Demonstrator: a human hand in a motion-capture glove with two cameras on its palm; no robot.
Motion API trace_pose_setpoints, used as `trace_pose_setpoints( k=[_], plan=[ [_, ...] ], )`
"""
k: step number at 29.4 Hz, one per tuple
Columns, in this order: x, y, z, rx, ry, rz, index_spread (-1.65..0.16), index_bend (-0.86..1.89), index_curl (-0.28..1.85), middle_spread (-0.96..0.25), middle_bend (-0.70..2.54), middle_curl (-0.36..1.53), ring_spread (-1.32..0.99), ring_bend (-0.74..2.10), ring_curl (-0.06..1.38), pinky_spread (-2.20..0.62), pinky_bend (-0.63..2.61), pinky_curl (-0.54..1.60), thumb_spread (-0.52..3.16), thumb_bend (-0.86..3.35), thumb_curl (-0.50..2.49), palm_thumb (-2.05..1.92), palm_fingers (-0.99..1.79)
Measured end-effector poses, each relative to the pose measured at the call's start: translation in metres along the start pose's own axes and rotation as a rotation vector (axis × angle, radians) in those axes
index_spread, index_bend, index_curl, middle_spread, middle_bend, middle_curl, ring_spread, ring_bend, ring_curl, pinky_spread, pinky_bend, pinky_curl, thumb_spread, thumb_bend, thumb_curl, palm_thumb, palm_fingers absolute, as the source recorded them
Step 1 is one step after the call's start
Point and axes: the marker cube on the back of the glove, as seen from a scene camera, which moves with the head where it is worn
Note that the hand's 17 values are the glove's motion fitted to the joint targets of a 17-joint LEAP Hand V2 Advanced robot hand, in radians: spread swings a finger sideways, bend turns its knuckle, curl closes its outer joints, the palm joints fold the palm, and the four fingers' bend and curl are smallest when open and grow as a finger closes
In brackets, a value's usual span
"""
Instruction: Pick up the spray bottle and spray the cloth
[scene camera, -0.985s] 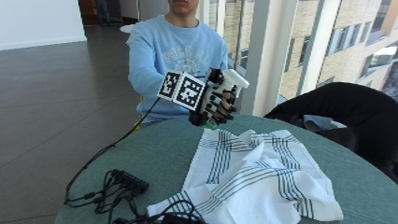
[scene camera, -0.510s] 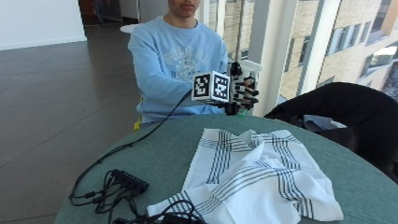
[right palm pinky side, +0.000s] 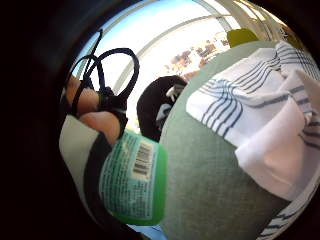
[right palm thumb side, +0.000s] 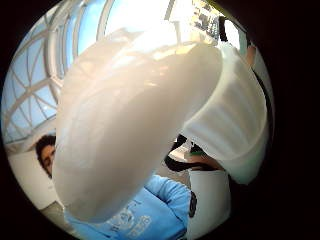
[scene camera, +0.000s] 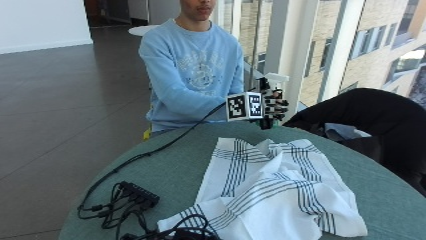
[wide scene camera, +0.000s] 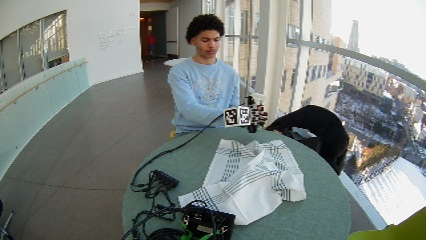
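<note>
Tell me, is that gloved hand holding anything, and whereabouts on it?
Yes: the gloved right hand grips the spray bottle round its body, below the white spray head, holding it above the table's far edge, short of the cloth.

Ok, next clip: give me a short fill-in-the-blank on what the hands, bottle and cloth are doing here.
1. The gloved right hand grips the ____, held up off the table.
2. The white cloth has dark ____ and lies crumpled on the table.
3. The bottle's label is ____ with a barcode.
4. The tabletop is ____ in shape.

Missing words: spray bottle; stripes; green; round
</note>
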Motion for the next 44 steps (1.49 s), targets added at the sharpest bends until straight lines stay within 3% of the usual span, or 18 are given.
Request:
trace_pose_setpoints(
  k=[34,44],
  plan=[
    [0.024,0.023,0.038,-0.02,0.015,-0.015,-0.22,0.14,0.5,-0.08,0.25,0.48,-0.06,0.45,0.39,0.07,0.21,0.37,1.01,-0.02,0.51,0.81,1.13],
    [0.018,0.035,-0.001,0.005,0.095,-0.037,-0.26,0.11,0.45,-0.08,0.25,0.48,-0.08,0.34,0.37,0.11,0.21,0.37,1.03,-0.04,0.48,0.76,0.93]
  ],
)
